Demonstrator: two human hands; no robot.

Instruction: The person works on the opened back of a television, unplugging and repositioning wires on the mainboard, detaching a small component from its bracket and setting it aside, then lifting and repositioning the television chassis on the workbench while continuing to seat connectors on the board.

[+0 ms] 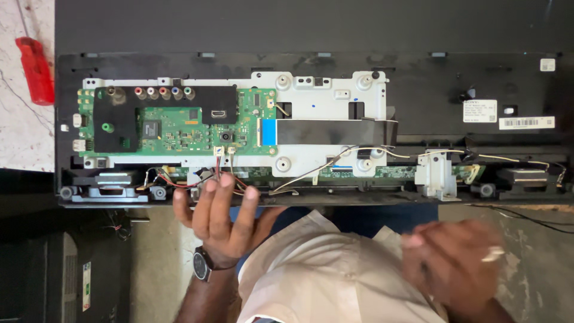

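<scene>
An opened flat television lies back-up in the head view, its black frame (418,78) across the top. A green circuit board (179,122) with round coloured sockets sits at the left on a white metal bracket (326,96). My left hand (218,218), wearing a black wristwatch (201,263), rests with fingers spread on the lower edge, fingertips touching the red, black and white wires (179,179) below the board. My right hand (457,263) is blurred, low at the right, away from the television; something small and pale shows at its fingers.
A red-handled screwdriver (33,69) lies on the marble floor at the top left. A black flat ribbon cable (335,131) crosses the bracket. A white plastic clip (436,173) and thin white wires run along the lower right. A dark box (54,275) stands at the lower left.
</scene>
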